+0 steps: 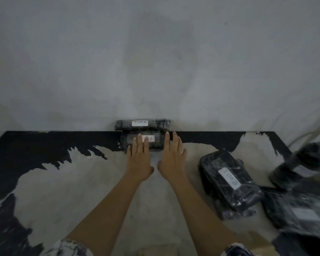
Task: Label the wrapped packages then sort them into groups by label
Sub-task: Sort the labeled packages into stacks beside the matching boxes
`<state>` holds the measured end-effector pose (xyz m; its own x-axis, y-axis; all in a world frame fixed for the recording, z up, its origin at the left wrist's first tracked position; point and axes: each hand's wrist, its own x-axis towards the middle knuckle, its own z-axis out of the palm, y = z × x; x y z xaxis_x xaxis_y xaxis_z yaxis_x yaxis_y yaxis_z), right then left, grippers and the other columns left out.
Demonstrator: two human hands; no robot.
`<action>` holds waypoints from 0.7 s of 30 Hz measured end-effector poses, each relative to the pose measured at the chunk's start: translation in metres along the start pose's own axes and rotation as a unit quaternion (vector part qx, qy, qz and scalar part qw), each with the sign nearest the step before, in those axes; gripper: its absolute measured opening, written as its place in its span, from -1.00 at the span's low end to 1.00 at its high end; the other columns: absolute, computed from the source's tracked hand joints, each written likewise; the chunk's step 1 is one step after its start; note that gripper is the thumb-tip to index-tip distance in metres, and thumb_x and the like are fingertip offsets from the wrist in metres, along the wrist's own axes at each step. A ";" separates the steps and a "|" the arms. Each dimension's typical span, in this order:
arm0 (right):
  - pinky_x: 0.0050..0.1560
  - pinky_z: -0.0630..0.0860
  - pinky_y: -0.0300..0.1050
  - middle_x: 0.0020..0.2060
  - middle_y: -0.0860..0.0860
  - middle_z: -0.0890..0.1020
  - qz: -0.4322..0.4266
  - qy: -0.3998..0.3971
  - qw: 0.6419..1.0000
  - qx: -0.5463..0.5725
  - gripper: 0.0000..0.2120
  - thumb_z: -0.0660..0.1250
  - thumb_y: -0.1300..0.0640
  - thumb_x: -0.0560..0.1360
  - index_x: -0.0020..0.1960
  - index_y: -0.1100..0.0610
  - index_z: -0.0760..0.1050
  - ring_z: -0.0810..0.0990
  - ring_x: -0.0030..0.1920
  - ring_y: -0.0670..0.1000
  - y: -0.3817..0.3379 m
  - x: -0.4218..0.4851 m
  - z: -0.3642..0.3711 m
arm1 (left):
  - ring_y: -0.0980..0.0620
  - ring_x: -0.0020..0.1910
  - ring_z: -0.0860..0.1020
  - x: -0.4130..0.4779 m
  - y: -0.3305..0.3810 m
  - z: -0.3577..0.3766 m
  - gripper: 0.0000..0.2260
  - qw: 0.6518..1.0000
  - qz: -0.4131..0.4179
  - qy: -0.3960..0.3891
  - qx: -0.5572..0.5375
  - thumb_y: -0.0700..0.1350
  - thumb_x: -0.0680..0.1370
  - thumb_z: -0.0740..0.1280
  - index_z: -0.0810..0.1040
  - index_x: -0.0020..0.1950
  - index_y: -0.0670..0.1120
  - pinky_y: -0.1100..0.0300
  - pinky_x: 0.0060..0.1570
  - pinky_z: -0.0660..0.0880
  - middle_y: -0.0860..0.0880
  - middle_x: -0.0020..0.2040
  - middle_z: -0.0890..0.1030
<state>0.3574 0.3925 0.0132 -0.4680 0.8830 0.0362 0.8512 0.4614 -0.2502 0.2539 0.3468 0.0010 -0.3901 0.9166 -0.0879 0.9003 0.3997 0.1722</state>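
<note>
Head view: both hands lie flat on a black wrapped package (156, 143) at the foot of the grey wall (155, 61).
Its long axis runs left to right, label up, just before a like package marked TIMA (158, 124). Left hand (139, 157) rests straight-fingered over the label, gripping nothing; right hand (171, 157), equally flat, lies at the right end. Glossy crinkled film covers each rectangular bundle. Off right, the TIMB package (229, 179) lies diagonally.

I saw a bare grey wall (155, 52), mottled with darker stains, filling the upper half of my view. Below it lay a black surface (35, 143) broken by pale, ragged patches. The light was dim and flat. A pale cable (301, 136) ran at the right.
</note>
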 end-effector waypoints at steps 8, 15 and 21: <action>0.50 -0.11 0.23 0.53 0.16 0.00 0.080 0.101 0.991 0.041 -0.31 0.25 0.03 0.44 0.49 0.12 0.07 -0.09 0.53 0.19 0.070 -0.067 -0.033 | -0.19 0.53 -0.03 -0.049 0.071 0.008 -0.19 0.992 0.015 -0.043 -0.117 -0.01 0.50 0.33 -0.15 0.54 -0.13 -0.08 0.46 0.05 -0.13 0.56 -0.05; 0.32 -0.21 0.51 0.49 0.33 -0.20 0.244 -0.088 0.964 0.057 0.18 0.36 -0.41 0.25 0.52 0.03 -0.30 -0.27 0.48 0.35 0.157 -0.102 -0.053 | -0.20 0.43 0.22 -0.074 0.128 0.023 -0.54 0.960 -0.053 -0.091 -0.258 -0.22 0.55 0.18 0.24 0.47 -0.15 0.01 0.37 0.29 -0.15 0.46 0.28; 0.43 0.08 0.23 0.49 0.28 -0.08 0.136 -0.085 0.983 0.092 0.18 0.49 -0.19 0.22 0.52 0.01 -0.26 -0.10 0.49 0.32 0.183 -0.112 -0.061 | -0.08 0.04 0.47 -0.089 0.157 0.020 -0.87 0.810 -0.171 -0.040 -0.560 -0.04 0.57 0.20 0.51 0.03 -0.02 0.08 0.02 0.39 -0.08 0.05 0.49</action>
<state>0.5799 0.3836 0.0222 -0.2753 0.9372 -0.2141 0.9002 0.1731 -0.3995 0.4336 0.3279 0.0165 -0.5254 0.7638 -0.3750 -0.0150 0.4324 0.9016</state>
